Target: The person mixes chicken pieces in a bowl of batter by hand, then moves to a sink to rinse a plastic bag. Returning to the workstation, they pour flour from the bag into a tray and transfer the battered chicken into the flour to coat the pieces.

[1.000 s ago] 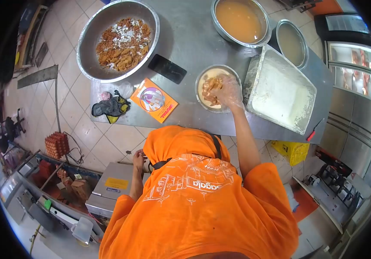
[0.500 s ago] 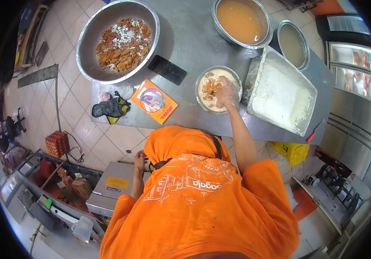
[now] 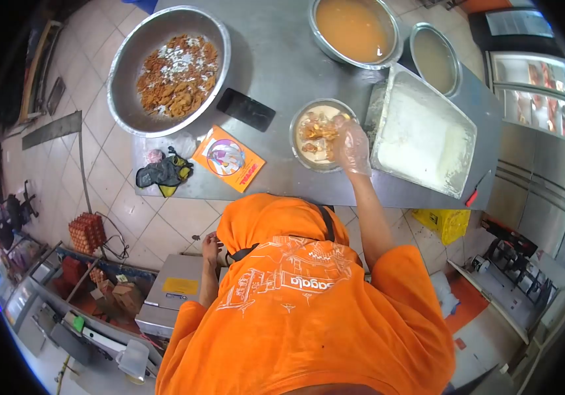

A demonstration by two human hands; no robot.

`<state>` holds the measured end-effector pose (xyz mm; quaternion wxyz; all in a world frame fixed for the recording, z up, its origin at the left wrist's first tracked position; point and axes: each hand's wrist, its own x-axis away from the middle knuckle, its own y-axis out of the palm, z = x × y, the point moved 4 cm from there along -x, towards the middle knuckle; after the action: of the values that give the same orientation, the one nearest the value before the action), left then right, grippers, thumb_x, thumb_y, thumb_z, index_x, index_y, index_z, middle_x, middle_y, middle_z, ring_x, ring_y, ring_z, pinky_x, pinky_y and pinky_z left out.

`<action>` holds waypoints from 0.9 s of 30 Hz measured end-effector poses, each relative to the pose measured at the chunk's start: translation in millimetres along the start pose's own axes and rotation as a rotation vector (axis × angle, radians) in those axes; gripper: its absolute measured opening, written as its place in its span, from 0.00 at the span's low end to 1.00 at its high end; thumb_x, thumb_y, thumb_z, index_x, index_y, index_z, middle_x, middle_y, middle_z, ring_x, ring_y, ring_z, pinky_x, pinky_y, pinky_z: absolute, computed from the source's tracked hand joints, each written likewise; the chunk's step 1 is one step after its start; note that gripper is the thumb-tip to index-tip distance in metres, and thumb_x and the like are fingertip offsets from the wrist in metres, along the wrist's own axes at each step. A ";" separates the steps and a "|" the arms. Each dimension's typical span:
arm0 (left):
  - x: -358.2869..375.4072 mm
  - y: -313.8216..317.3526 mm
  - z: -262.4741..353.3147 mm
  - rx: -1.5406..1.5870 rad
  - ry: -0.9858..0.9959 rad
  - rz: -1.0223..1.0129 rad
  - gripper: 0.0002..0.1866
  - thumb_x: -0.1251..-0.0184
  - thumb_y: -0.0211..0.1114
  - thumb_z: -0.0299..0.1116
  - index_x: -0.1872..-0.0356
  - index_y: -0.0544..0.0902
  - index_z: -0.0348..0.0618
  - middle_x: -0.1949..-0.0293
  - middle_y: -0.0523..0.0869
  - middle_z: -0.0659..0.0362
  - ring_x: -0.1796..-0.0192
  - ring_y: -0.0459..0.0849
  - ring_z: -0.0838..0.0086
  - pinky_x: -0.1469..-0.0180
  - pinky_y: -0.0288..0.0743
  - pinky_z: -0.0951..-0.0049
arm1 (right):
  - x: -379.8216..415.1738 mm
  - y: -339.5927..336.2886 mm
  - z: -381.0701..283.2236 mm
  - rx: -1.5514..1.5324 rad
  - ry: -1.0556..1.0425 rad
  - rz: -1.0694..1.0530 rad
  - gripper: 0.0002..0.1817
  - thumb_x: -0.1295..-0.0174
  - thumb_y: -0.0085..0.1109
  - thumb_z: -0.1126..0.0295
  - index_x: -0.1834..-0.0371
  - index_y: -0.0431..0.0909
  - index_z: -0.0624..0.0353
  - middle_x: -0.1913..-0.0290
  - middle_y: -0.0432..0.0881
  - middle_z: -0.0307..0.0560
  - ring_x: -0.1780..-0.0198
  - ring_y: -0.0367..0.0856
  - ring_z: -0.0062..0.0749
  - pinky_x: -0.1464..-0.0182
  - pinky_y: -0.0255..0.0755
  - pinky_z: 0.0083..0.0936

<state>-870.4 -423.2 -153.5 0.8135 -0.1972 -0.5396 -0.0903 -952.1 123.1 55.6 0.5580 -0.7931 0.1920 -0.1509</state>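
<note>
My right hand, in a clear plastic glove, is at the right side of a metal bowl on the steel table. Its fingers are bent inward over the bowl, against wet, battered-looking pieces in a pale, creamy liquid. What the fingers hold is hidden. To the right of this hand stands a deep rectangular tub with white powder inside. My left hand hangs bare beside my left hip, below the table edge, near a steel box. It is empty, with loosely curved fingers apart.
A large metal basin of orange-brown crumbly pieces and white powder stands at left. Nearby lie a black phone, an orange packet and a dark bag. Two pots, one with orange liquid, stand behind the tub. A red-handled knife lies at right.
My right hand has drawn back from over the pieces toward the bowl's right rim. The table things sit slightly further left in view. My left hand stays by my side.
</note>
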 end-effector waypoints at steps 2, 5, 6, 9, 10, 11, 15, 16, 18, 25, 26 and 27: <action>1.1 3.8 7.6 0.066 0.068 -0.005 0.15 0.30 0.50 0.39 0.48 0.75 0.44 0.64 0.84 0.61 0.69 0.81 0.77 0.69 0.72 0.77 | 5.2 -7.2 -8.3 0.005 0.013 -0.016 0.17 0.50 0.53 0.79 0.55 0.80 0.57 0.62 0.80 0.61 0.60 0.81 0.54 0.58 0.75 0.41; -4.4 5.6 9.7 0.041 0.080 -0.003 0.19 0.29 0.54 0.40 0.47 0.74 0.36 0.64 0.82 0.57 0.66 0.81 0.76 0.69 0.75 0.76 | 14.2 -13.6 -18.2 -0.035 -0.062 -0.032 0.18 0.48 0.55 0.78 0.51 0.78 0.56 0.62 0.80 0.62 0.62 0.81 0.52 0.59 0.75 0.41; -8.2 3.7 7.3 0.023 0.084 0.005 0.19 0.30 0.54 0.40 0.48 0.74 0.35 0.64 0.82 0.57 0.67 0.80 0.77 0.69 0.74 0.77 | 16.4 -12.6 -20.7 -0.051 -0.153 -0.030 0.19 0.48 0.56 0.77 0.50 0.77 0.56 0.62 0.80 0.61 0.63 0.81 0.52 0.60 0.76 0.40; -8.8 2.1 5.0 0.045 0.102 -0.007 0.17 0.30 0.54 0.40 0.50 0.75 0.36 0.66 0.82 0.58 0.68 0.79 0.78 0.72 0.72 0.77 | 19.5 -5.8 -10.7 -0.059 -0.177 -0.085 0.20 0.45 0.57 0.73 0.46 0.77 0.53 0.61 0.82 0.60 0.65 0.82 0.50 0.63 0.76 0.39; -8.9 1.6 4.2 0.066 0.117 -0.010 0.17 0.30 0.54 0.40 0.49 0.75 0.36 0.67 0.82 0.59 0.69 0.79 0.78 0.73 0.72 0.77 | 19.0 -6.2 -12.5 0.028 -0.198 -0.097 0.19 0.44 0.56 0.72 0.47 0.78 0.52 0.61 0.82 0.58 0.65 0.82 0.49 0.64 0.76 0.38; -9.4 0.6 3.1 0.067 0.118 -0.007 0.17 0.30 0.54 0.40 0.49 0.75 0.36 0.67 0.82 0.59 0.69 0.79 0.78 0.73 0.72 0.77 | 17.2 -8.2 -13.0 0.026 -0.200 -0.097 0.19 0.44 0.56 0.72 0.47 0.78 0.52 0.61 0.82 0.58 0.65 0.82 0.49 0.64 0.76 0.38; -12.2 -4.0 -3.9 0.065 0.095 -0.044 0.17 0.29 0.54 0.41 0.47 0.74 0.39 0.67 0.82 0.59 0.68 0.80 0.77 0.71 0.74 0.76 | -1.7 0.7 1.8 0.056 -0.111 -0.069 0.12 0.43 0.54 0.70 0.58 0.81 0.57 0.66 0.82 0.57 0.65 0.82 0.47 0.61 0.76 0.39; -11.8 -4.7 -4.4 0.033 0.076 -0.061 0.18 0.29 0.55 0.41 0.47 0.74 0.40 0.65 0.82 0.59 0.66 0.81 0.75 0.69 0.76 0.75 | -8.0 -2.9 -3.9 0.026 -0.189 0.012 0.09 0.46 0.56 0.70 0.64 0.82 0.59 0.70 0.82 0.57 0.66 0.83 0.48 0.59 0.75 0.40; -11.4 -2.2 -5.0 0.040 0.084 -0.031 0.15 0.29 0.51 0.40 0.48 0.75 0.43 0.66 0.83 0.60 0.68 0.81 0.76 0.69 0.74 0.75 | -21.7 8.2 -4.5 0.005 0.068 -0.170 0.11 0.47 0.59 0.65 0.65 0.82 0.60 0.66 0.83 0.56 0.63 0.83 0.49 0.57 0.75 0.40; 0.4 -3.0 -1.4 0.065 0.068 0.009 0.14 0.29 0.50 0.38 0.50 0.76 0.45 0.63 0.84 0.60 0.68 0.81 0.77 0.68 0.73 0.76 | -23.7 36.0 -24.0 0.097 0.038 -0.313 0.17 0.50 0.61 0.59 0.61 0.82 0.57 0.54 0.79 0.57 0.47 0.76 0.47 0.45 0.71 0.37; 2.2 -3.1 -2.8 0.069 0.066 0.014 0.14 0.29 0.50 0.38 0.50 0.76 0.45 0.63 0.84 0.60 0.68 0.81 0.77 0.68 0.73 0.76 | -20.2 49.0 -22.8 0.167 -0.037 -0.308 0.17 0.49 0.59 0.61 0.58 0.81 0.57 0.52 0.77 0.57 0.44 0.74 0.47 0.43 0.69 0.37; 3.7 -2.2 -4.1 0.087 0.060 0.000 0.15 0.29 0.50 0.39 0.49 0.76 0.44 0.63 0.84 0.60 0.67 0.82 0.76 0.67 0.73 0.76 | -15.5 64.6 -15.6 0.224 -0.054 -0.224 0.18 0.48 0.58 0.62 0.54 0.79 0.58 0.51 0.77 0.57 0.43 0.73 0.46 0.42 0.68 0.39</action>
<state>-866.3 -426.7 -151.0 0.8371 -0.1587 -0.5184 -0.0724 -981.6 97.9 -0.5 0.6277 -0.7460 0.0693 -0.2114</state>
